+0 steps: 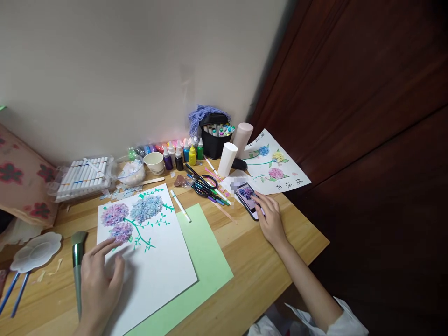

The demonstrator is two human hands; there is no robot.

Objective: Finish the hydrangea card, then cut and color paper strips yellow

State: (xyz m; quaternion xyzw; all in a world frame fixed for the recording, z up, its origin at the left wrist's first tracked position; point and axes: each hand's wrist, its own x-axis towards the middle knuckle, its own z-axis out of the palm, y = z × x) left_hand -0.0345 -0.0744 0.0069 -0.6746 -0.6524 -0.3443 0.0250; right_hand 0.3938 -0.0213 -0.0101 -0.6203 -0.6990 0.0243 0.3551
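My left hand [101, 277] is over the left part of a white sheet [157, 280], fingers stretched out, with the tips at the lower purple flower cluster [121, 231]. Whether they touch it I cannot tell. Pink-purple [115, 214] and blue [147, 208] clusters lie above it, with painted green stems. On the right, my right hand [269, 217] rests on a phone [249, 199] lying on the table. Its fingers are extended over the screen, which shows a picture of purple and blue flowers. Neither hand grips anything.
Green paper [203, 247] lies under the sheet. Left stand a large brush [77, 252], a palette [37, 252] and a marker case [84, 175]. Behind are a paper cup [154, 163], paint bottles [192, 154] and scissors [205, 185]. A flower drawing [292, 175] lies at the right.
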